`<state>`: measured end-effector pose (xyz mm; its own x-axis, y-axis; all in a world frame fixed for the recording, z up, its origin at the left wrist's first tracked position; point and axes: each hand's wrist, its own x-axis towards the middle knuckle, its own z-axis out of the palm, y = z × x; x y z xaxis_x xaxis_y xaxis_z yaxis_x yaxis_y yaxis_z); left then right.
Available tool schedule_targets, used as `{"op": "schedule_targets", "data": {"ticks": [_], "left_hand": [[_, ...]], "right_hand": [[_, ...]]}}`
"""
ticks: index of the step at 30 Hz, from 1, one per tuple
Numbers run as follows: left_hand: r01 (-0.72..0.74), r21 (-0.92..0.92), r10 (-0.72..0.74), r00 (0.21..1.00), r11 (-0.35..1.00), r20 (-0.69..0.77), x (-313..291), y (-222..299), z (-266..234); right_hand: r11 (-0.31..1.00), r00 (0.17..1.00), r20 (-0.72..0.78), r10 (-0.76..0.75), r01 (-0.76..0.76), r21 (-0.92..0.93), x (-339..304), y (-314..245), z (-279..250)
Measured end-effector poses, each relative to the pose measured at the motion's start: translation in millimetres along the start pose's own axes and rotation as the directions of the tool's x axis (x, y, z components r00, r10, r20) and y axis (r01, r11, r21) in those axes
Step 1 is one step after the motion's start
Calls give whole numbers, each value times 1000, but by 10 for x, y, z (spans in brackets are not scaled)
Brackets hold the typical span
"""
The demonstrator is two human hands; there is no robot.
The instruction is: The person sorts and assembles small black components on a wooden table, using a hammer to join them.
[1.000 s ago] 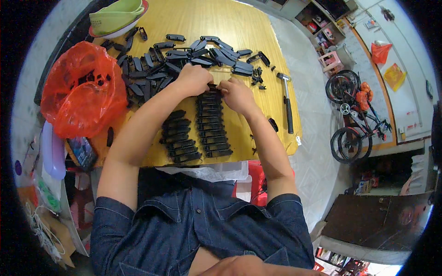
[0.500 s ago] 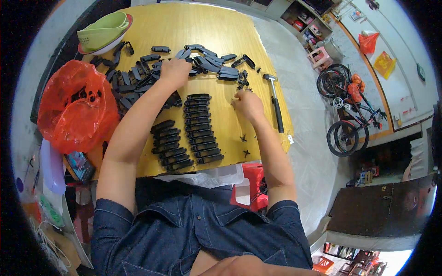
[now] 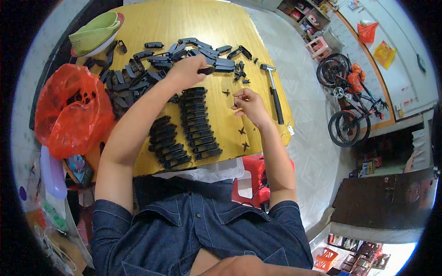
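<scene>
My left hand [image 3: 186,73] is closed on a long black plastic piece [image 3: 206,71], whose end sticks out past the fingers above the table. To its right, my right hand [image 3: 248,105] is curled with thumb and fingertips pinched together; a small dark bit seems to show there, too small to name. Small black cross-shaped parts [image 3: 241,131] lie near the right hand. Below my left hand are two stacked rows of black plastic pieces [image 3: 199,124]. Loose pieces of the same kind [image 3: 133,76] are heaped at the left and across the middle of the table.
A hammer [image 3: 276,99] with a black handle lies along the right edge of the yellow table [image 3: 184,18]. At the left are a red plastic bag [image 3: 73,115], green bowls [image 3: 94,33] and a phone [image 3: 79,168]. A red stool [image 3: 255,177] stands under the near edge.
My left hand has come away from the loose pieces, moving right with a black piece in it. The right hand has drawn back slightly from the small parts, leaving another cross-shaped part in sight.
</scene>
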<state>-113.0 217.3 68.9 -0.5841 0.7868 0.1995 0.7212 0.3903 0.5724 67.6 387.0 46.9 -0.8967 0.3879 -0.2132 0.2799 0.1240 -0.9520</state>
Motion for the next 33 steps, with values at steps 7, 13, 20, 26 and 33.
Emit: {"op": "schedule_targets", "data": {"ticks": [7,13,20,26,33], "left_hand": [[-350,-181,369,926,919,84,-278,331,452],[-281,-142,310,914,949,261,-396,468,455],[-497,-60,490,815,865,308,-425,422,613],[-368,18,354,905,930,235,-454,503,411],[-378,376,247,903,846,352,-472,503,478]], "right_hand": [[484,899,-82,-430,153,-862,-468,69,177],[615,853,-168,-494,206,-762,-530,306,170],[767,821,-291,-492,251,-590,-458,339,79],[707,824,-121,-554,389,-591,-465,263,65],[491,722,169,-671,603,-629,-266,243,34]]}}
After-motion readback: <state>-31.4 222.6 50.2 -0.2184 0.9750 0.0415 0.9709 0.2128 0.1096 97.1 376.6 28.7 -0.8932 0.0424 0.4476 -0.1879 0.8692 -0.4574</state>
